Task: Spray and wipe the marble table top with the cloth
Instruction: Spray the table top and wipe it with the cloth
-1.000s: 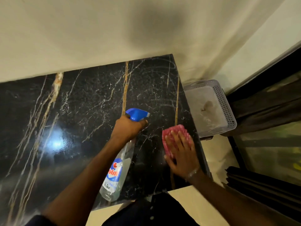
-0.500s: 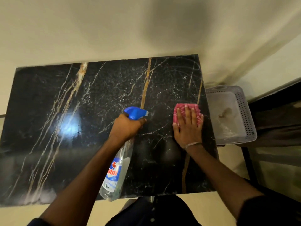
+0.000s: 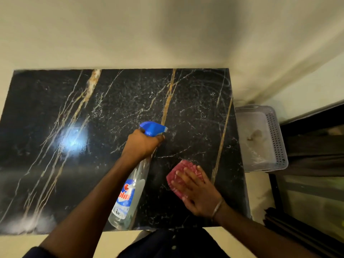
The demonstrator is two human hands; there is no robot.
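The black marble table top (image 3: 78,127) with gold and white veins fills the middle of the head view. My left hand (image 3: 142,144) grips a clear spray bottle (image 3: 128,198) by its neck, its blue trigger head (image 3: 151,128) pointing right above the table. My right hand (image 3: 197,190) lies flat with fingers spread on a folded pink cloth (image 3: 183,169), pressing it on the marble near the table's front right corner. Faint wipe streaks show on the far right part of the top.
A cream wall runs along the table's far edge. A grey perforated plastic basket (image 3: 277,138) stands on the floor just right of the table. Dark framed glass (image 3: 316,192) is further right. Pale floor shows along the front edge.
My right hand has slid the pink cloth toward me and a little left, from mid-right of the table to near the front edge. The left hand and bottle stay about where they were.
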